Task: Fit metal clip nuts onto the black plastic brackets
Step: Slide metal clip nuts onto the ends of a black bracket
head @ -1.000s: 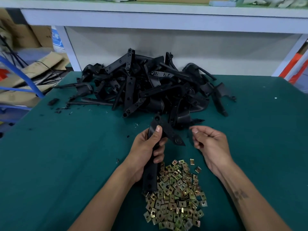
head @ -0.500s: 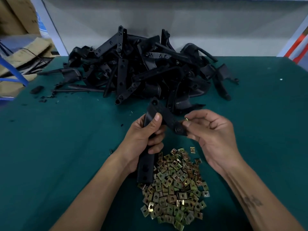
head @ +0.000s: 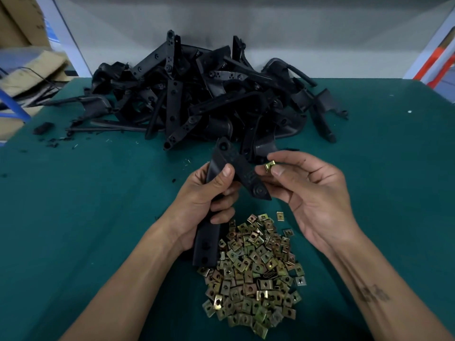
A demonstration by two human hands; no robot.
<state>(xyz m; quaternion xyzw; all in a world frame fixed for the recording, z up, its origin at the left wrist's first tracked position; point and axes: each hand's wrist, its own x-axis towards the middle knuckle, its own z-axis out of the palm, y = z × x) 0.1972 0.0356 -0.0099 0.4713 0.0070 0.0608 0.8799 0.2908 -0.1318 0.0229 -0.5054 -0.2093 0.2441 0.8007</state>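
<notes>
Brass-coloured, one clip nut [head: 269, 166] sits pinched between the thumb and forefinger of the right hand [head: 310, 195], just beside the upper arm of a black bracket [head: 237, 168]. The left hand [head: 204, 205] grips that bracket around its middle, above the green table [head: 98, 205]. A heap of clip nuts [head: 253, 271] lies below the hands; a pile of brackets [head: 197, 94] lies beyond.

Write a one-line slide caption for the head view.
Left hand grips a black bracket while right hand pinches a clip nut beside it, above the nut pile on a green table.
</notes>
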